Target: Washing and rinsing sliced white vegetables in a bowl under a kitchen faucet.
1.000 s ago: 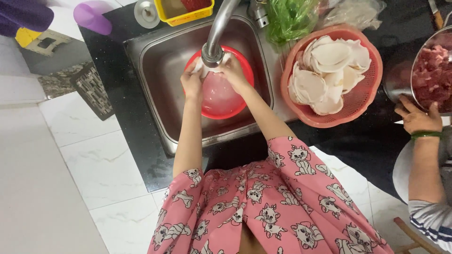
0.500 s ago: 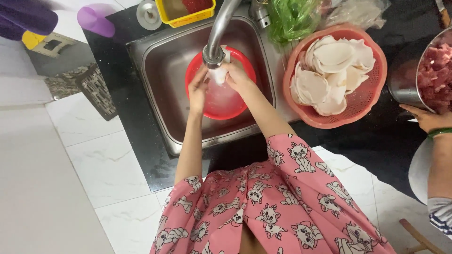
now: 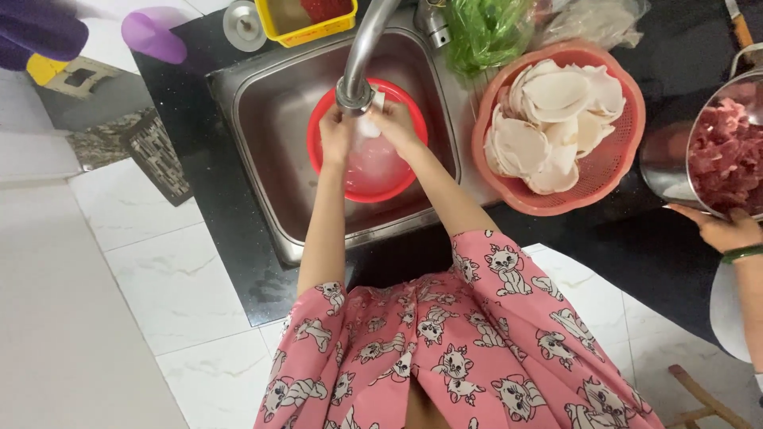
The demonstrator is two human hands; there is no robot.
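Both my hands are together under the steel tap (image 3: 359, 56), over a red basin (image 3: 405, 171) of water that sits in the steel sink (image 3: 278, 135). My left hand (image 3: 337, 138) and my right hand (image 3: 395, 121) hold a pale white slice (image 3: 368, 125) between them under the spout. The tap spout hides part of the slice.
A pink basket (image 3: 604, 171) of white slices stands on the black counter right of the sink. Another person's hand (image 3: 719, 229) holds a steel bowl of red meat (image 3: 727, 151) at the far right. Green leaves (image 3: 485, 28), a yellow tray (image 3: 310, 24) and a sink strainer (image 3: 242, 24) lie behind the sink.
My hands have come closer together and risen nearer the spout with the white slice. The other person's hand has shifted a little at the steel bowl.
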